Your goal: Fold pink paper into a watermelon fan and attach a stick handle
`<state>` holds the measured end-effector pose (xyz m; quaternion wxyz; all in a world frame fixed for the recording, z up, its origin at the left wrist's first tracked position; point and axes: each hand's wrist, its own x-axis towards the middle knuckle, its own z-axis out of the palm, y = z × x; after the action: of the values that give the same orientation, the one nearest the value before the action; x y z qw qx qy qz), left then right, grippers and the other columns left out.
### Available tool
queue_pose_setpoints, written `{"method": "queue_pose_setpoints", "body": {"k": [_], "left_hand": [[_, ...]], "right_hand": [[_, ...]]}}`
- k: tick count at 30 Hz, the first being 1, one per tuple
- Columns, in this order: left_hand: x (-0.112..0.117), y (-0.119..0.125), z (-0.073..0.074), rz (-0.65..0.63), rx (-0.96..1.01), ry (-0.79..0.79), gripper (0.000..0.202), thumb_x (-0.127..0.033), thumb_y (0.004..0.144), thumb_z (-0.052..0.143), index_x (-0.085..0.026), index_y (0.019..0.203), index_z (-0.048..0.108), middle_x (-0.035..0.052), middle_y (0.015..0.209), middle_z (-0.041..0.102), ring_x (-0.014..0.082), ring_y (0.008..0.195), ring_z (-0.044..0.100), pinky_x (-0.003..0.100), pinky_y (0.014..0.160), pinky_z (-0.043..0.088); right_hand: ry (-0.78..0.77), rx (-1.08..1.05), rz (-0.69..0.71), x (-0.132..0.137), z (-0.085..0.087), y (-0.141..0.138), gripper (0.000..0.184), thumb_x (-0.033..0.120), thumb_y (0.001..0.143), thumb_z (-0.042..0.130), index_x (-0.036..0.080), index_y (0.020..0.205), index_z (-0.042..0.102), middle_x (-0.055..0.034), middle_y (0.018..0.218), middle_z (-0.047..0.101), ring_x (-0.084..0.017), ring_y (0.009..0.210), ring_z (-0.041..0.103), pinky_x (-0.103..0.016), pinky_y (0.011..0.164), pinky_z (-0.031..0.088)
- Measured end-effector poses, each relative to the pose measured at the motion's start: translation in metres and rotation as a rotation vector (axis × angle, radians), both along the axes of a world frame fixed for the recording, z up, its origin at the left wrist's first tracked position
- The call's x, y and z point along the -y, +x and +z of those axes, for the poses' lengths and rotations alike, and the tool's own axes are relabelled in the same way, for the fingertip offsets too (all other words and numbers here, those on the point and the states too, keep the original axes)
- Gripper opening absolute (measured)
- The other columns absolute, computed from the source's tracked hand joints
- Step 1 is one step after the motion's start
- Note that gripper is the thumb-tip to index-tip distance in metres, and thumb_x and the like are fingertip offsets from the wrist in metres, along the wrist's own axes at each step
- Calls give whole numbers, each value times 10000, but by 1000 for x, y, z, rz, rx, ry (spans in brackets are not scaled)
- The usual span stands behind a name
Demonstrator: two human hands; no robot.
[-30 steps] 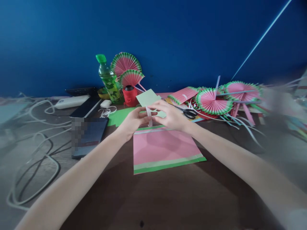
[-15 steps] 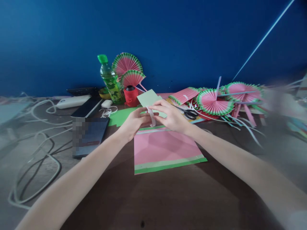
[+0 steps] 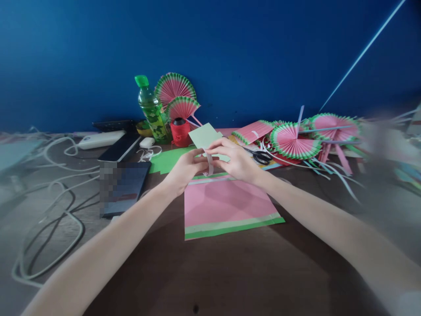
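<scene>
A narrow whitish strip (image 3: 209, 166) hangs between my hands, its lower end curling. The fingertips of my left hand (image 3: 188, 167) are drawn together at its left side. My right hand (image 3: 233, 160) pinches the top of the strip between its fingers. Beneath them lies a pink sheet (image 3: 226, 201) with green bands along its near and far edges; the hands hide part of the far band. Just beyond my fingers is a pale green paper piece (image 3: 204, 134).
Bright green paper (image 3: 169, 160) lies left of my hands. Black-handled scissors (image 3: 259, 156) and pleated pink-green paper fans (image 3: 294, 140) lie right. A red thread spool (image 3: 180, 133) and a green-capped bottle (image 3: 151, 112) stand behind. A dark tablet-like device (image 3: 126, 188) and white cables (image 3: 70, 215) occupy the left.
My left fingers have shifted slightly around the strip, and its curled lower end hangs a little further left. The sheet and surrounding things keep their places.
</scene>
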<state>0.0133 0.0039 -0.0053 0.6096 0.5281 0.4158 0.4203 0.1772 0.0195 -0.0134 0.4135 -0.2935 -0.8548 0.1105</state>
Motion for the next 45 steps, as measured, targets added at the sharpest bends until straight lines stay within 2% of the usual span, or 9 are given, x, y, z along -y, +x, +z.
{"method": "queue_pose_setpoints", "body": {"k": [10,14,21,28,32,35,37,41,45], "left_hand": [[0,1,0,22,-15,10,537,-80,649,615,-67,1155,435,86,836,683,121,621,598,281,662,448],[0,0,0,41,-10,-3,524,-114,646,631,-70,1133,445,64,771,676,138,628,609,282,655,451],[1,0,1,12,10,7,481,-178,652,670,-89,1094,503,49,750,668,172,709,643,334,750,478],[2,1,-4,46,44,9,375,-231,662,681,-118,988,534,55,787,671,189,731,651,362,755,496],[4,3,-2,47,18,7,229,-239,687,658,-119,836,533,51,705,655,185,670,649,358,711,504],[7,5,1,39,18,2,187,-228,701,633,-131,801,509,32,639,637,171,636,643,339,695,503],[8,6,1,63,-14,27,160,-237,725,601,-141,796,495,16,601,620,153,603,629,326,681,500],[9,7,-8,136,-143,194,120,-267,761,540,-156,765,494,-17,543,567,109,525,565,271,608,474],[10,6,-17,217,-238,280,98,-253,757,517,-164,730,486,-30,535,540,80,491,501,214,524,418]], "right_hand": [[77,4,32,-3,-4,2,120,118,782,550,180,866,610,-60,985,612,-178,926,575,-346,820,462],[30,-60,40,-1,-2,0,87,114,781,545,188,820,572,-43,915,615,-171,902,571,-343,810,451],[9,-66,6,4,3,-2,143,78,759,504,191,843,533,-20,851,577,-142,804,527,-298,719,430],[-124,-133,8,9,5,-7,127,85,774,479,188,841,511,-7,803,575,-121,740,538,-284,685,447],[-197,-235,44,6,3,-8,267,81,765,502,207,997,459,16,766,561,-113,704,554,-294,692,469],[-219,-298,66,6,2,-8,386,73,748,524,223,1071,377,37,733,543,-108,661,555,-300,674,479],[-214,-299,29,8,2,-9,369,71,739,527,226,1033,367,45,713,531,-111,645,554,-302,650,476],[-157,-278,-93,17,-2,-14,351,72,744,508,230,1015,350,48,681,487,-128,655,542,-314,638,465],[-96,-255,-108,22,-11,-20,335,54,771,441,228,1035,331,27,721,458,-130,692,521,-307,643,455]]}}
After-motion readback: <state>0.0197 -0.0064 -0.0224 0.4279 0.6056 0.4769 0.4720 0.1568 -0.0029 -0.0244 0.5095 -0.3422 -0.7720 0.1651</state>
